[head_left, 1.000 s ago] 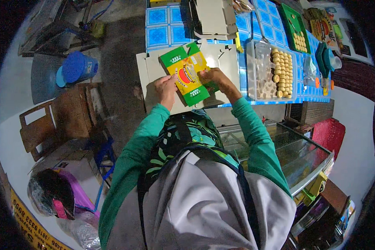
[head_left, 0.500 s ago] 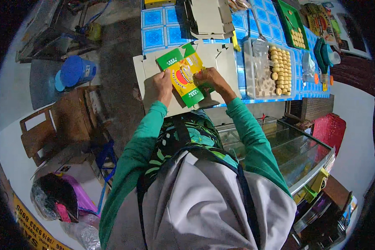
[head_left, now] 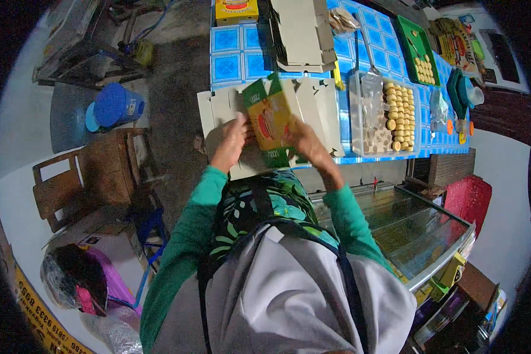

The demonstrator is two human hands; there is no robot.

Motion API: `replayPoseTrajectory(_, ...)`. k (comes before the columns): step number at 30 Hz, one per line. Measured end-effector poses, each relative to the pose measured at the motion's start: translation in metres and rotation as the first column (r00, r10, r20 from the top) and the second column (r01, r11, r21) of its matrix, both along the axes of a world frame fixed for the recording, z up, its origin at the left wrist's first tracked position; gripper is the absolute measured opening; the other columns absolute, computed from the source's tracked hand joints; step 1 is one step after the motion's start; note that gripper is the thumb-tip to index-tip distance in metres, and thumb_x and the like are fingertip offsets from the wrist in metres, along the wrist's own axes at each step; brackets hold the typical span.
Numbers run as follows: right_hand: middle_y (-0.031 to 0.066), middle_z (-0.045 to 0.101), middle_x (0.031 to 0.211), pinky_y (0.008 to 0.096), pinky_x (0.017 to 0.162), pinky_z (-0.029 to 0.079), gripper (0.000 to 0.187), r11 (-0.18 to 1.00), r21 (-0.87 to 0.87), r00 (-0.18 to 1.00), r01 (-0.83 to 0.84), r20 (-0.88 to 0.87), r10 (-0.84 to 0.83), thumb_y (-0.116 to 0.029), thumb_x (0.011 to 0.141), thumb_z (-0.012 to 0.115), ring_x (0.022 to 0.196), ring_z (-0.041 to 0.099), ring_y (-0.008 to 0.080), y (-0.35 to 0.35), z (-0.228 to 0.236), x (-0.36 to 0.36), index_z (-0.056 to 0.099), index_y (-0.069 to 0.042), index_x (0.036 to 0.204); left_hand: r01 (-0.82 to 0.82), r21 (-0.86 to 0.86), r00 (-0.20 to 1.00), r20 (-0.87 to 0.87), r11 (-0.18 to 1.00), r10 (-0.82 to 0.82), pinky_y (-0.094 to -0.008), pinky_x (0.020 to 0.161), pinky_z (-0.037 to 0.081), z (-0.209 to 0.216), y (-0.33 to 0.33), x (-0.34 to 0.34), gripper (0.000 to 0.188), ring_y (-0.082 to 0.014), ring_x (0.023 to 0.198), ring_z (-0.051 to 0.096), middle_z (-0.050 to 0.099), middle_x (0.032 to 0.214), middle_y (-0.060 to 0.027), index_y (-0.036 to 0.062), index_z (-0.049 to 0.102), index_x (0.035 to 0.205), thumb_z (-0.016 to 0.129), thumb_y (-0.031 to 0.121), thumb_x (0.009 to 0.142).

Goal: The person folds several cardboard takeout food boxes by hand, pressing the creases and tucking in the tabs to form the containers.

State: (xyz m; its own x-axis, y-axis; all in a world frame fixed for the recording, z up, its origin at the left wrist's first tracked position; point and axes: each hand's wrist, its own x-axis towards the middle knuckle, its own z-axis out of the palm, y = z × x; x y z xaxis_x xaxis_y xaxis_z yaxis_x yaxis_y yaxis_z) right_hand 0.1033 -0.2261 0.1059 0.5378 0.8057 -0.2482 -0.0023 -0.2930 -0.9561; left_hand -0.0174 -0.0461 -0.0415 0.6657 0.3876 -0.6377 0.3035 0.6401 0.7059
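Note:
A yellow and green printed carton [head_left: 269, 122] stands tilted in front of me, turned on edge with its green end flaps out. My right hand [head_left: 308, 143], smeared by motion, grips its right side. Beside the carton's left edge is my left hand [head_left: 229, 144], with its fingers stretched out and seemingly apart from the carton. Beneath lie flat cream-coloured cardboard blanks [head_left: 321, 109], plain side up, at the table's near edge.
More folded blanks [head_left: 301, 35] are stacked farther back. A clear plastic tub [head_left: 360, 147] at right holds rows of round pastries [head_left: 399, 115]. Beyond it is a green tray [head_left: 408, 35] with more pastries. A yellow box [head_left: 236, 12] sits at the far left of the blue-tiled tablecloth [head_left: 227, 65].
The carton has turned from lying face-up to a steeper tilt and looks narrower. My left hand has come away from its left edge; my right hand has moved down slightly.

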Motion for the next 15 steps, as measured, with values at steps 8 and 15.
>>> replayPoseTrajectory(8,0.0196,0.05,0.13,0.0372,0.082,0.049,0.051,0.945,-0.144,0.921,-0.293,0.224,0.319,-0.026,0.086,0.063,0.089,0.062,0.0271,0.027,0.009,-0.039,0.049,-0.005,0.13,-0.006,-0.313,0.969,0.233,0.95,0.083,-0.04,0.086,0.051,0.096,0.041,-0.014,0.064,-0.0269,0.1,0.061,0.06,0.113,-0.0157,-0.001,0.051,0.122,0.054,0.051,0.085)
replayPoseTrajectory(15,0.0136,0.066,0.1,0.0387,0.071,0.052,0.042,0.998,-0.003,0.671,-0.059,0.74,0.042,0.001,0.068,0.063,0.071,0.061,0.0276,0.063,-0.046,0.065,0.063,-0.004,0.109,0.137,-0.468,0.978,0.203,0.873,-0.044,-0.0419,0.08,0.054,0.035,0.064,-0.016,0.033,-0.0285,0.085,0.066,0.065,0.097,-0.0157,-0.0042,0.057,0.107,0.057,0.014,0.079)
